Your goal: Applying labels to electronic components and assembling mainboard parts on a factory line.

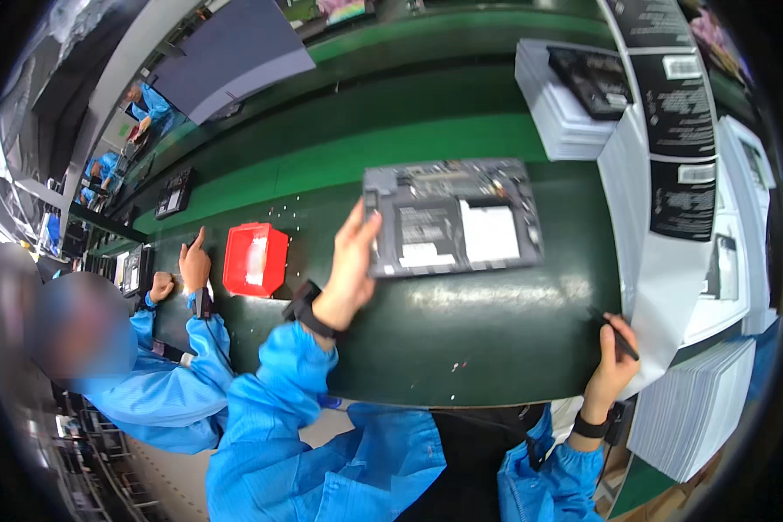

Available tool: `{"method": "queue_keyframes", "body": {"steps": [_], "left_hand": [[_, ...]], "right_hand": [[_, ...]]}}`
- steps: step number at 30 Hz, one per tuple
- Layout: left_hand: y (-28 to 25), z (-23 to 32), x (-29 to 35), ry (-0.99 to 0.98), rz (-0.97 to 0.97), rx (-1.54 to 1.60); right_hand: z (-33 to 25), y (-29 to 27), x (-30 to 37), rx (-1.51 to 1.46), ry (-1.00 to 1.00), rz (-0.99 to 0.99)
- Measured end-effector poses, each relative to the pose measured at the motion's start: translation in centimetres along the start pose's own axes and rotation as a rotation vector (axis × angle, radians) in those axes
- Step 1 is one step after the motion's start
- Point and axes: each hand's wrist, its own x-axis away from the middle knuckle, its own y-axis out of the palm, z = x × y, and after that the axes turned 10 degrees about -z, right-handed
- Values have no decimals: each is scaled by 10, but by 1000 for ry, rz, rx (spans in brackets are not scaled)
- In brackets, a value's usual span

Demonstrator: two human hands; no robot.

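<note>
My left hand (350,265) grips the left edge of a flat grey electronic device, tablet-like with its insides bare (452,217). A circuit board runs along its far side, and a dark battery-like block and a white label lie nearer me. The device appears raised a little off the dark green bench. At the bench's right side, my right hand (616,358) is closed around a slim black pen-shaped tool (620,339), its thin tip pointing up and left. The tool is too small and blurred to tell its exact kind. It is apart from the device.
A red plastic bin (257,259) stands left of the device, with small white bits scattered around it. A strip of black labels (683,122) hangs on the right. White stacks (692,409) stand near it. A co-worker's hand (195,265) is beside the bin.
</note>
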Motion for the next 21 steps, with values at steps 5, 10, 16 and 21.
{"method": "queue_keyframes", "body": {"steps": [5,10,16,21], "left_hand": [[-33,32,-126,41,44,54],[-30,22,-196,516,428,-930],[165,-52,-147,794,-350,-994],[239,-31,-170,997,-110,-1189]], "right_hand": [[1,-5,3,-64,-10,8],[3,7,0,-24,-112,-50],[-11,63,-53,203,-124,-232],[4,83,-88,55,-54,-144]]}}
